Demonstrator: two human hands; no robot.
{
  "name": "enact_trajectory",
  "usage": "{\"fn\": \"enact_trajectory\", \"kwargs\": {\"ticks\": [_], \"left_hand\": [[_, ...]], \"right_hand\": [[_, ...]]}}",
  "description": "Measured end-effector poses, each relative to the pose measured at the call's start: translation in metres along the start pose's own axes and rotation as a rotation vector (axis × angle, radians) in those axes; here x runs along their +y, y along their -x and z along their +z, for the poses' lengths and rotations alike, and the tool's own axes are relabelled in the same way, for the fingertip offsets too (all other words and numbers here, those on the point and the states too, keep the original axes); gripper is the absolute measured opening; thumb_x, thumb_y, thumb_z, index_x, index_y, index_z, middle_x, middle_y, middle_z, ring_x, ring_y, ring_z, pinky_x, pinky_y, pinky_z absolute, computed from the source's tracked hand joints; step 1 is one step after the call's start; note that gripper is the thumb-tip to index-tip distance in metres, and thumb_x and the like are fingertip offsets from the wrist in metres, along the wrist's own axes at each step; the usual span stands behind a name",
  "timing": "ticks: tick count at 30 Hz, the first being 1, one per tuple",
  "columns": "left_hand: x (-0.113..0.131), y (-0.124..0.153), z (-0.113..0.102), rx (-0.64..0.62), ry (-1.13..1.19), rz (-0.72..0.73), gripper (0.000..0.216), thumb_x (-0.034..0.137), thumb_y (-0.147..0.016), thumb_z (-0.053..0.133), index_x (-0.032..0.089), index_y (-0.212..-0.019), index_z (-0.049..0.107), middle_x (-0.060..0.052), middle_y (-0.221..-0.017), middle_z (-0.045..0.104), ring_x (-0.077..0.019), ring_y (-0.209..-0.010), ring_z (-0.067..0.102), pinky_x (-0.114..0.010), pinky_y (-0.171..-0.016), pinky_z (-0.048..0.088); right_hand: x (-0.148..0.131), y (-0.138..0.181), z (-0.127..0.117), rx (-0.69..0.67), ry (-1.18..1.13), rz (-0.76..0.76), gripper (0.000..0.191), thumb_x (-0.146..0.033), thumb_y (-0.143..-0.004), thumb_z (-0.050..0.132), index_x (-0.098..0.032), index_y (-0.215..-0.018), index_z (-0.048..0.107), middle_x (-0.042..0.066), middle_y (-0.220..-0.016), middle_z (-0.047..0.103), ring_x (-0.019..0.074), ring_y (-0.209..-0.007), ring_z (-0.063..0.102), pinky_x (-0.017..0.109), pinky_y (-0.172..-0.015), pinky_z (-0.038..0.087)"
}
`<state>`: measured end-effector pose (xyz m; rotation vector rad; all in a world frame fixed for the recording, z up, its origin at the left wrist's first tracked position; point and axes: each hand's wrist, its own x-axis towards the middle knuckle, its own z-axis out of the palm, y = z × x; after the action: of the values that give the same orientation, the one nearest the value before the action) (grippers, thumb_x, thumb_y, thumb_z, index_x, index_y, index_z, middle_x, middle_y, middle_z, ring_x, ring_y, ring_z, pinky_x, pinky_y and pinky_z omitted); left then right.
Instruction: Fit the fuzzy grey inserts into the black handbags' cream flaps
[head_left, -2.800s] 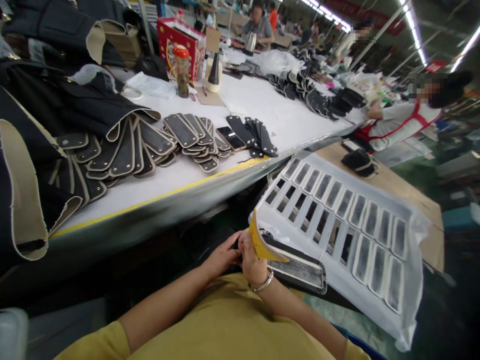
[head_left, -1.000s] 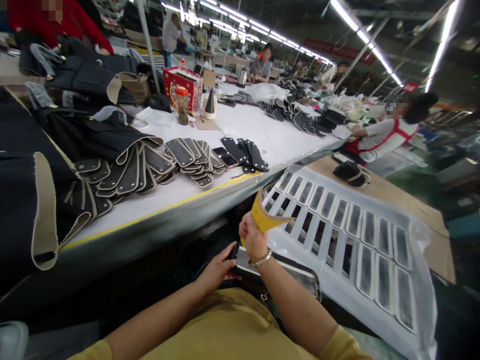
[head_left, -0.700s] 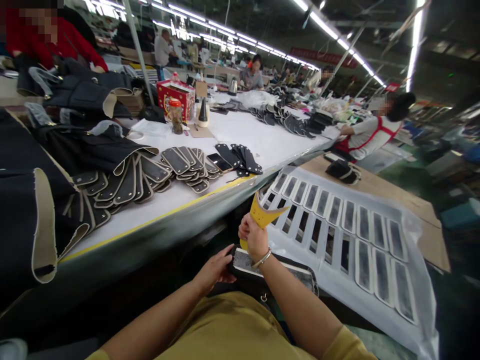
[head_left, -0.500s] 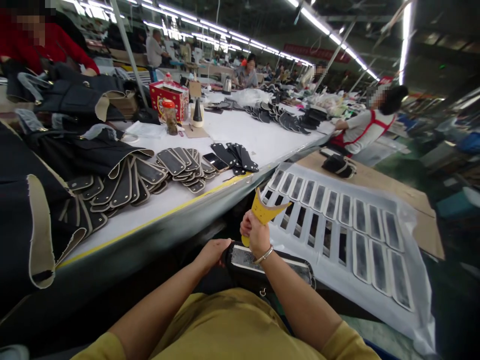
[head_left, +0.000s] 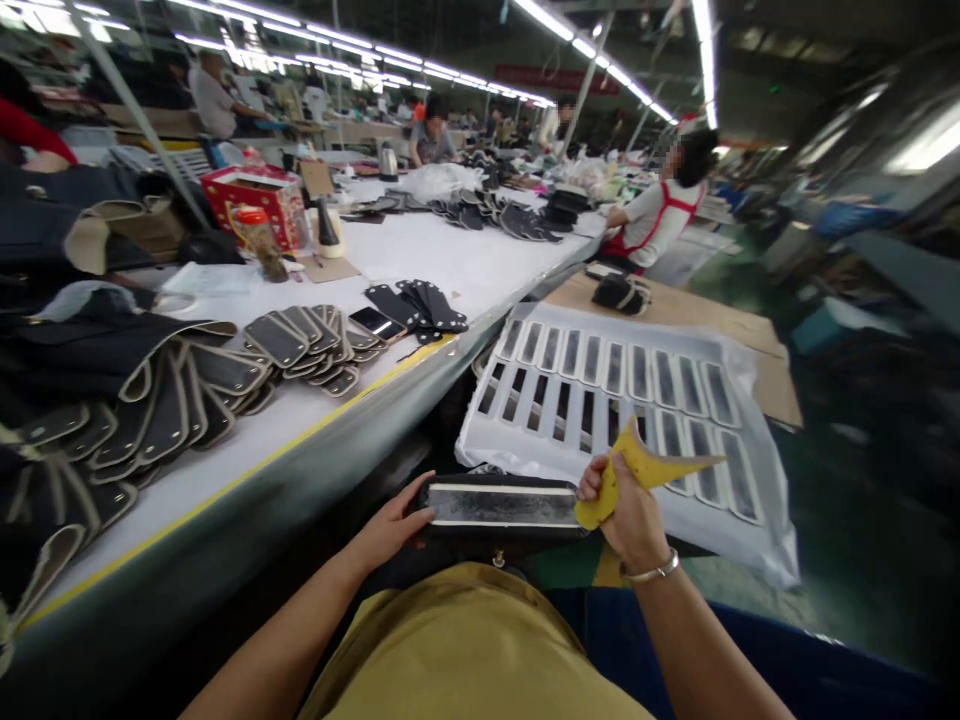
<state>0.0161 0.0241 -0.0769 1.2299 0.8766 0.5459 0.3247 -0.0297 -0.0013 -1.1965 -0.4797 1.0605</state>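
Observation:
In front of my lap lies a black bag (head_left: 499, 530) with a long grey panel (head_left: 502, 505) on top, bordered by two white edge strips. My left hand (head_left: 394, 525) holds the bag's left end, thumb on top, with the other fingers partly hidden. By the right end of the panel, my right hand (head_left: 630, 515) is closed around a yellow forked scraper-like tool (head_left: 656, 467). Its lower, rounded end meets or overlaps the panel's right edge. Just beyond is a white-sheeted board (head_left: 525, 452) with rows of white-rimmed grey panels (head_left: 639, 375) and several dark slots.
To the left runs a long white table (head_left: 390, 255) with a yellow-edged border. On it are fanned black strap pieces (head_left: 281, 340), a phone (head_left: 377, 322), a lidded jar (head_left: 261, 245) and a red box (head_left: 259, 195). A co-worker (head_left: 667, 215) sits beyond the board, near cardboard (head_left: 769, 350).
My right hand has moved with the yellow tool from over the panel to its right end, uncovering the panel. My left hand still holds the bag's left end. The view has turned right.

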Motion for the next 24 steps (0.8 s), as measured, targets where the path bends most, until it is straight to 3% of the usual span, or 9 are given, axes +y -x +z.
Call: {"fn": "enact_trajectory", "kwargs": {"ticks": [4, 6, 8, 10, 12, 14, 19, 24], "left_hand": [[-0.001, -0.001, -0.004, 0.004, -0.294, 0.041, 0.065, 0.046, -0.084, 0.048, 0.025, -0.141, 0.025, -0.009, -0.13, 0.048, -0.0125, -0.063, 0.058, -0.031, -0.062, 0.052], [-0.003, -0.004, -0.009, 0.05, -0.509, 0.083, 0.061, 0.048, -0.086, 0.044, 0.024, -0.14, 0.029, -0.008, -0.132, 0.048, -0.0203, -0.085, 0.063, -0.037, -0.078, 0.052], [-0.004, -0.006, -0.011, 0.166, -0.778, 0.215, 0.059, 0.05, -0.086, 0.041, 0.02, -0.137, 0.035, -0.009, -0.136, 0.046, -0.0259, -0.115, 0.051, -0.041, -0.097, 0.041], [-0.003, -0.01, -0.005, 0.245, -1.069, 0.397, 0.064, 0.054, -0.084, 0.043, 0.017, -0.136, 0.038, -0.01, -0.14, 0.041, -0.028, -0.129, 0.035, -0.045, -0.107, 0.028], [0.003, -0.016, 0.008, 0.203, -1.323, 0.552, 0.071, 0.059, -0.081, 0.046, 0.018, -0.137, 0.036, -0.01, -0.142, 0.039, -0.0296, -0.132, 0.03, -0.048, -0.109, 0.02], [0.011, -0.026, 0.027, 0.086, -1.486, 0.618, 0.073, 0.063, -0.08, 0.044, 0.02, -0.139, 0.035, -0.01, -0.142, 0.039, -0.0302, -0.132, 0.031, -0.051, -0.109, 0.015], [0.032, -0.054, 0.063, -0.138, -1.574, 0.54, 0.083, 0.07, -0.076, 0.04, 0.018, -0.141, 0.031, -0.011, -0.143, 0.038, -0.0296, -0.127, 0.036, -0.047, -0.107, 0.016], [0.037, -0.058, 0.073, -0.171, -1.588, 0.509, 0.081, 0.07, -0.077, 0.038, 0.022, -0.141, 0.028, -0.01, -0.144, 0.036, -0.0303, -0.125, 0.036, -0.045, -0.104, 0.019]], "right_hand": [[-0.007, -0.006, -0.063, 0.244, 0.154, -0.008, 0.032, -0.045, -0.072, 0.063, -0.018, -0.073, 0.046, -0.009, -0.052, 0.039, 0.0023, -0.037, 0.031, 0.015, -0.034, 0.027], [-0.005, -0.005, -0.09, 0.29, 0.184, 0.035, 0.03, -0.04, -0.07, 0.067, -0.017, -0.073, 0.047, -0.009, -0.049, 0.039, 0.0016, -0.034, 0.028, 0.014, -0.031, 0.023], [0.004, 0.001, -0.107, 0.301, 0.195, 0.098, 0.029, -0.038, -0.069, 0.067, -0.016, -0.072, 0.048, -0.009, -0.048, 0.039, 0.0017, -0.032, 0.028, 0.014, -0.03, 0.021], [0.018, 0.008, -0.114, 0.286, 0.189, 0.146, 0.028, -0.038, -0.07, 0.065, -0.016, -0.071, 0.048, -0.008, -0.048, 0.04, 0.0022, -0.032, 0.029, 0.015, -0.03, 0.021], [0.032, 0.014, -0.113, 0.252, 0.173, 0.165, 0.028, -0.04, -0.072, 0.062, -0.016, -0.072, 0.048, -0.008, -0.05, 0.041, 0.0022, -0.033, 0.03, 0.015, -0.031, 0.023], [0.043, 0.017, -0.105, 0.208, 0.16, 0.164, 0.029, -0.043, -0.073, 0.059, -0.016, -0.075, 0.048, -0.008, -0.053, 0.042, 0.0022, -0.035, 0.031, 0.016, -0.033, 0.026], [0.056, 0.014, -0.077, 0.083, 0.193, 0.154, 0.036, -0.051, -0.07, 0.059, -0.017, -0.075, 0.048, -0.009, -0.054, 0.041, 0.0031, -0.037, 0.032, 0.018, -0.036, 0.028], [0.062, 0.002, -0.055, -0.05, 0.335, 0.148, 0.034, -0.05, -0.071, 0.057, -0.017, -0.072, 0.048, -0.009, -0.053, 0.039, 0.0047, -0.042, 0.032, 0.02, -0.042, 0.028]]}}
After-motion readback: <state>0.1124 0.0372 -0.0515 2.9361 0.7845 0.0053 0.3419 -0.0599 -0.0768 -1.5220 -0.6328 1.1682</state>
